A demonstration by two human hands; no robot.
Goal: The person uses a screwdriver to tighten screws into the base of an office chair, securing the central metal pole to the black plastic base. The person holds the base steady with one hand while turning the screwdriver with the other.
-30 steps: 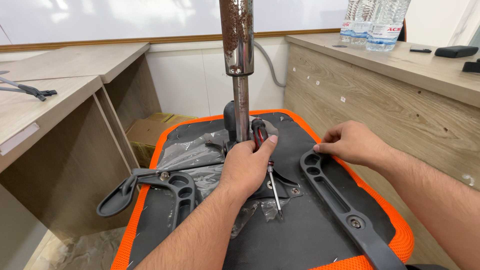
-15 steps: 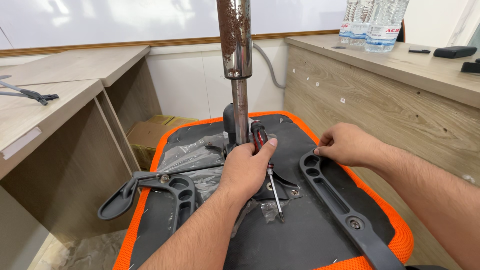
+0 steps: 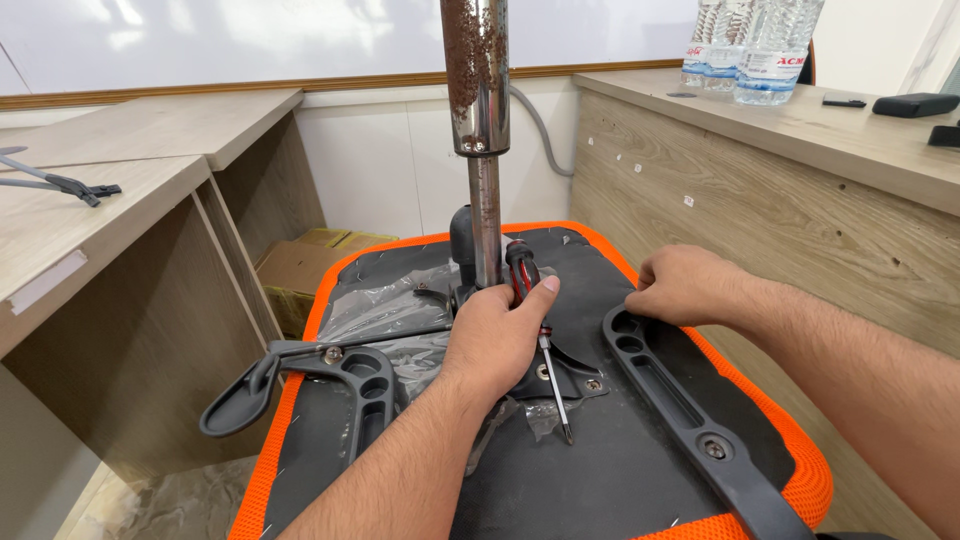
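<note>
Left hand (image 3: 497,335) grips screwdriver (image 3: 535,320) w/ red-black handle; right hand (image 3: 685,285) on armrest (image 3: 690,410).

Left hand (image 3: 497,335) sits at base of upright metal column (image 3: 477,120), on the upturned chair seat (image 3: 620,480). Screwdriver (image 3: 538,330) lies just right of left hand, touching its fingers, tip toward viewer. Right hand (image 3: 683,285) well right of left hand, on seat edge, at far end of right armrest bracket (image 3: 690,415). Left armrest bracket (image 3: 310,375) lies left of left hand. Plastic wrap (image 3: 385,305) beyond-left of it. Cardboard box (image 3: 290,275) behind seat, under desk (image 3: 110,210) at left. Counter (image 3: 800,125) right of right hand, water bottles (image 3: 750,45) on it.
</note>
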